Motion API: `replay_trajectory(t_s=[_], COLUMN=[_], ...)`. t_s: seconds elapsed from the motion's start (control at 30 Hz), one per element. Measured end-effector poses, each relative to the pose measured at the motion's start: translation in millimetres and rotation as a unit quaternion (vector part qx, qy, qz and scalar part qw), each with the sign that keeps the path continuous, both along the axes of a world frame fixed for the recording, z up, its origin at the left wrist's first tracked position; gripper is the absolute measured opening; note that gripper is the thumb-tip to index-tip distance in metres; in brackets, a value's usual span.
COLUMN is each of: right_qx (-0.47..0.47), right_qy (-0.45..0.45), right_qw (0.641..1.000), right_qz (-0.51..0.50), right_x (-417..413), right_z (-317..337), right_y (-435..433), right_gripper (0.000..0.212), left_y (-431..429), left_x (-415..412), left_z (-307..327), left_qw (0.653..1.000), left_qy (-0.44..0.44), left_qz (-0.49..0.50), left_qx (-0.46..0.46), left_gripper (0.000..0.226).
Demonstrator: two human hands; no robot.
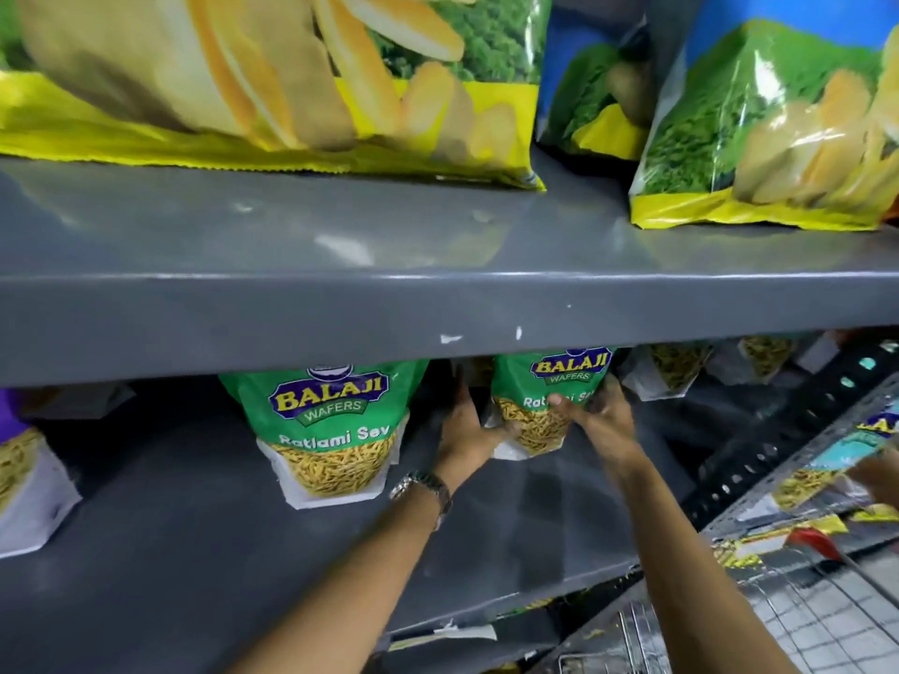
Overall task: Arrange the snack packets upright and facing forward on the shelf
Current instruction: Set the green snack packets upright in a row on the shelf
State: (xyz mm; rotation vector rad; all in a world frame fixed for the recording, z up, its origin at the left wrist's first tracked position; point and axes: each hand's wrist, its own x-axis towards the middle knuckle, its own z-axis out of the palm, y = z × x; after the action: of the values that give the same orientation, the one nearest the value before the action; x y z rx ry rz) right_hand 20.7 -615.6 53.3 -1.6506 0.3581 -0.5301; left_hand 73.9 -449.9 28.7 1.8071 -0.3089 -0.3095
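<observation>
A green Ratlami Sev packet (537, 406) stands upright on the lower grey shelf (194, 552), its front label facing me. My left hand (464, 430) presses its left edge and my right hand (596, 415) grips its right edge, thumb across the front. A second green Ratlami Sev packet (331, 430) stands upright further left, apart from both hands. More sev packets (678, 369) lie back at the right, partly hidden by the upper shelf edge (438, 308).
Large yellow-and-green chip bags (272, 80) fill the upper shelf. A white sev packet (24, 484) sits at the far left. At the lower right are a wire cart (802, 610) and another person's hand holding a packet (827, 459).
</observation>
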Motion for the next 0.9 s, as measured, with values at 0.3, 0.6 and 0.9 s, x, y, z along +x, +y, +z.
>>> replay_trajectory(t_s=[0.3, 0.6, 0.9], right_qx=[-0.02, -0.031, -0.036], right_qy=[-0.01, 0.023, 0.038], right_qw=[1.0, 0.999, 0.999], right_qz=[0.007, 0.0, -0.016], right_x=[-19.5, -77.5, -123.7], right_z=[-3.4, -1.5, 2.7], right_y=[-5.4, -2.1, 0.7], right_gripper=[0.048, 0.049, 0.047], left_y=[-7.0, 4.0, 9.5], left_x=[-23.9, -69.4, -106.0], left_z=[1.5, 3.2, 7.8], left_qw=[0.999, 0.993, 0.99], left_qy=[-0.038, -0.064, -0.065], left_qz=[0.012, 0.01, -0.023], left_qx=[0.035, 0.098, 0.122], left_gripper=[0.054, 0.04, 0.043])
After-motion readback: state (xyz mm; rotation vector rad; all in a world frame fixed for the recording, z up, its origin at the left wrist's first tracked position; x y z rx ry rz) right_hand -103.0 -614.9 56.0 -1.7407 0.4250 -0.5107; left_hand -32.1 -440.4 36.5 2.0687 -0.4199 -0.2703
